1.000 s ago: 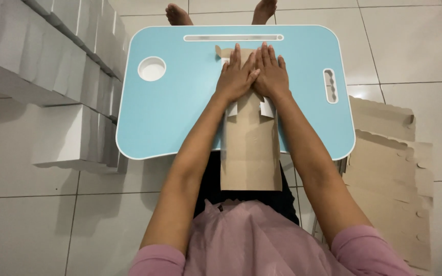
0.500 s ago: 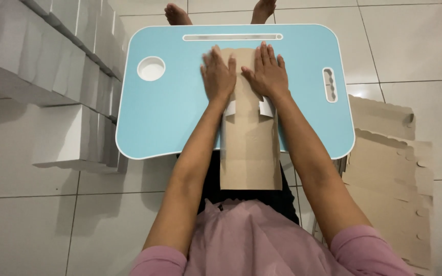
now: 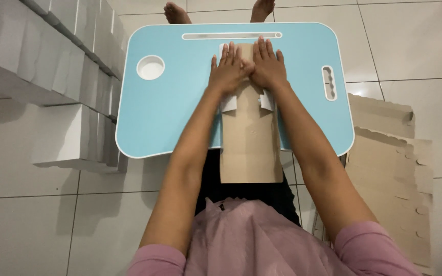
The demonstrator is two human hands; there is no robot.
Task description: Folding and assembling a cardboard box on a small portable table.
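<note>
A light-blue rounded plastic lap table (image 3: 170, 107) is seen across the upper centre of the frame. A long brown cardboard piece (image 3: 250, 138) is laid down its middle, overhanging the near edge. Its far end is pressed flat by the left hand (image 3: 227, 71) and right hand (image 3: 268, 66), fingers spread, thumbs touching.
</note>
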